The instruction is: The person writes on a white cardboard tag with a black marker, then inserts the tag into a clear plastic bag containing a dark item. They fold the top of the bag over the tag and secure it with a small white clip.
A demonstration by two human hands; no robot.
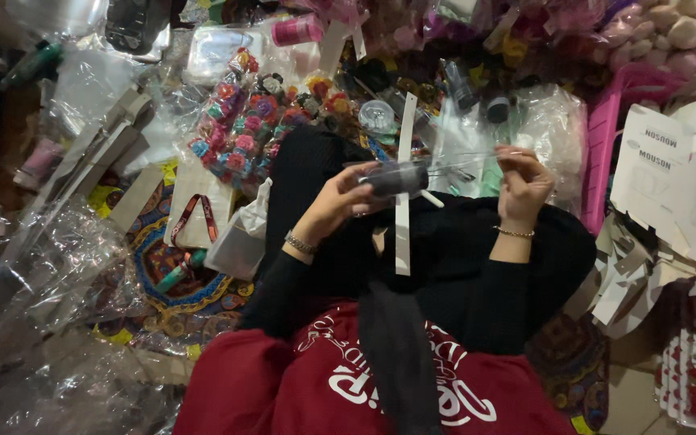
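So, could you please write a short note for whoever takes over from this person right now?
Left hand: grips a dark roll of small items inside a clear plastic sleeve, held over the lap.
Right hand: pinches the sleeve's far end, fingers closed on the plastic.
A white card strip stands upright across the roll, apparently held with it.
Done: the roll sits in the sleeve.
Left: the sleeve's end looks unsealed; whether the strip is fixed, I cannot tell.
Nearby: a bag of colourful hair ties and loose white card pieces.
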